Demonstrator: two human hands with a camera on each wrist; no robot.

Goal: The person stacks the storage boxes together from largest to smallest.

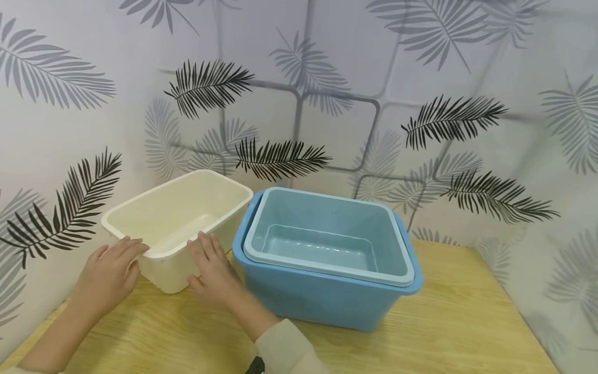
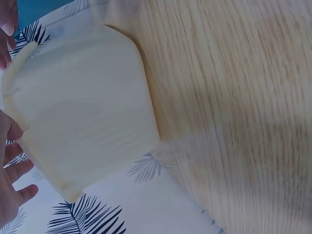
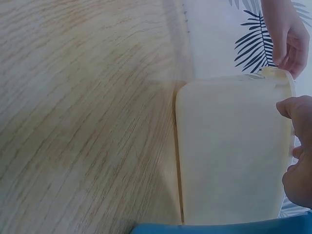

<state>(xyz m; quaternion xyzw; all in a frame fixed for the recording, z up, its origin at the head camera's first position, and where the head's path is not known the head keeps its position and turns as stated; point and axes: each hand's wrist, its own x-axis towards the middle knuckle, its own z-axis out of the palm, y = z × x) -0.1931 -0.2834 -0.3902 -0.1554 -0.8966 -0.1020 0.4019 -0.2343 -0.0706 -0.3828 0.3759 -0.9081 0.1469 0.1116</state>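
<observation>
A cream plastic bin point(image 1: 165, 272) stands upright on the wooden table at the left, its open top facing up. At its near left corner, my left hand point(image 1: 108, 278) has its fingertips at the rim. Loosely extended fingers of my right hand point(image 1: 216, 275) touch the near side, close to the rim. The left wrist view shows the bin's outer wall point(image 2: 83, 107) with the left hand point(image 2: 10, 180) beside its rim. Seen from the right wrist, the right hand point(image 3: 300, 146) overlaps the rim, thumb apart from the fingers.
Right of the cream bin is a larger blue bin point(image 1: 317, 296), with a pale blue bin point(image 1: 322, 208) nested inside it. Both stand on the wooden table point(image 1: 462, 311). Behind and beside the table is a wall point(image 1: 345, 67) with a leaf pattern.
</observation>
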